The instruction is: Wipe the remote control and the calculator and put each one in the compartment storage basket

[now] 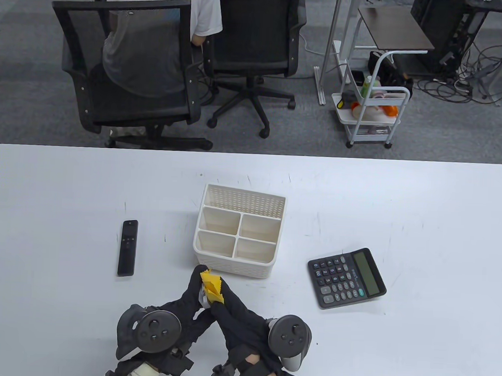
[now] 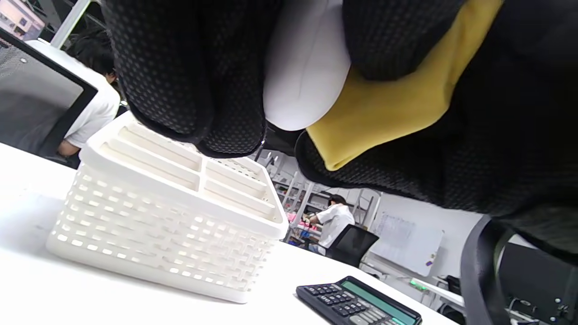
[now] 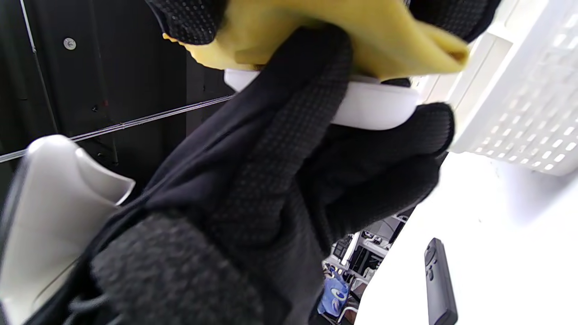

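1. a white remote control [image 2: 305, 85] is held above the table just in front of the basket, with the left hand's [image 1: 195, 296] fingers curled around it.
2. the right hand [image 1: 232, 311] pinches a yellow cloth [image 1: 212, 284] against the top of that white remote; in the right wrist view the cloth [image 3: 343, 36] lies over the remote's upper face.
3. the white compartment storage basket [image 1: 236, 265] sits at the middle of the table, with four small compartments in front and one long one behind, all showing bare bottoms.
4. a black remote [image 1: 127, 248] lies flat to the left of the basket, well apart from it, long axis running away from the person.
5. the black calculator [image 1: 346, 278] lies flat to the right of the basket, turned at an angle, display toward the far right.
6. the table [image 1: 66, 186] is white with rounded far corners and faint dark scuffs and scratches across its top.
7. beyond it is grey carpet, two black mesh office chairs [image 1: 127, 64], one with a person in a white shirt [image 1: 201, 9] seated facing away.
8. a white rolling cart [image 1: 374, 114] holding small items stands to the right, near a small side table and tangled cables [image 1: 484, 70] on the floor.
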A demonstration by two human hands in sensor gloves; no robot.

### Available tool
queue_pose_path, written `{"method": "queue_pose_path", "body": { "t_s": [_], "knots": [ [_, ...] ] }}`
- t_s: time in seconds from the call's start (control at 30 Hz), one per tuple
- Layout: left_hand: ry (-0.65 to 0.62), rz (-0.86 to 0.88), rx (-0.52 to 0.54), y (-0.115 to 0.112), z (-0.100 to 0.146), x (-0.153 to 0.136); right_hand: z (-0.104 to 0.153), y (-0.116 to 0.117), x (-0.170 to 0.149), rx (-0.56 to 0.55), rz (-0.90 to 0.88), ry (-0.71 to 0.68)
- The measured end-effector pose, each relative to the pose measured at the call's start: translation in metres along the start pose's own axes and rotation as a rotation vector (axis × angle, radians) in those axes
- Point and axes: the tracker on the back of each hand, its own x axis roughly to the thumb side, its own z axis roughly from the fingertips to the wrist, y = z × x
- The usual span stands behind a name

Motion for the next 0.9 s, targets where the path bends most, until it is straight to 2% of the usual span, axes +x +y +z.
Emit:
{"method": "queue_pose_path", "body": {
  "t_s": [0.1, 0.17, 0.33, 0.5, 0.7, 0.9],
  "knots": [
    [0.026, 0.043, 0.014, 0.0011, -0.0007, -0.0011, 0.0001, -0.0014, -0.0016, 0.011, 0.021, 0.021],
    [0.051, 0.033, -0.027, -0.0001, -0.0013, -0.0025, 0.0002, -0.0019, 0.0003, 0.009, 0.002, 0.024],
    [0.008, 0.009, -0.079, -0.005, -0.0009, -0.0015, 0.0004, -0.0025, 0.0018, 0.006, -0.059, 0.011],
    [0.023, 0.014, 0.007, -0.0002, -0.0007, 0.0012, -0.0002, -0.0017, 0.0006, 0.017, -0.026, 0.014],
    [0.103, 0.002, 0.016, 0.0003, 0.0001, -0.0071, 0.0011, 0.0024, 0.0049, 0.029, -0.035, 0.003],
    [0.081, -0.024, 0.054, 0.0028, 0.0012, -0.006, 0.0, 0.0012, 0.0026, 0.031, -0.062, 0.0]
  ]
}}
